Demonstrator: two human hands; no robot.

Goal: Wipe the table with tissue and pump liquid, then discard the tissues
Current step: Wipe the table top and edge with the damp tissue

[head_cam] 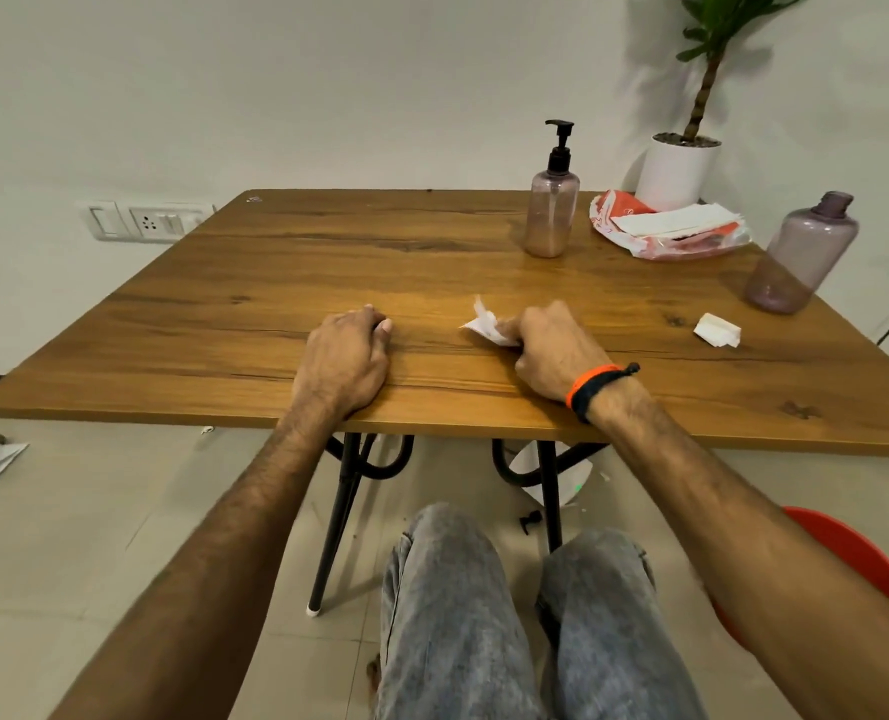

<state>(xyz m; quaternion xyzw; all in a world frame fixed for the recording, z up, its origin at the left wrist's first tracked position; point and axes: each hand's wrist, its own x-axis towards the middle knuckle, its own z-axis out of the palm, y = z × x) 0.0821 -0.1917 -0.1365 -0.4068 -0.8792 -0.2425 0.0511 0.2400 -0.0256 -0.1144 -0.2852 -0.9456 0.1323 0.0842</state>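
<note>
Right hand (pixel 556 350) pinches a crumpled tissue (pixel 486 327) on the desk (pixel 224 314), left hand (pixel 346 358) rests beside it, fingers loosely curled, holding nothing.

I saw a wood-grain table (pixel 286 283) with a smooth, faintly glossy top on dark metal legs (pixel 335 527); a translucent plastic pump bottle (pixel 551 205); thin, crumpled white tissue (pixel 486 324); and a glossy plastic tissue packet (pixel 671 226).

Single head-worn wide-angle view, facing forward and down, close over the table (pixel 276 283), wall behind
</note>
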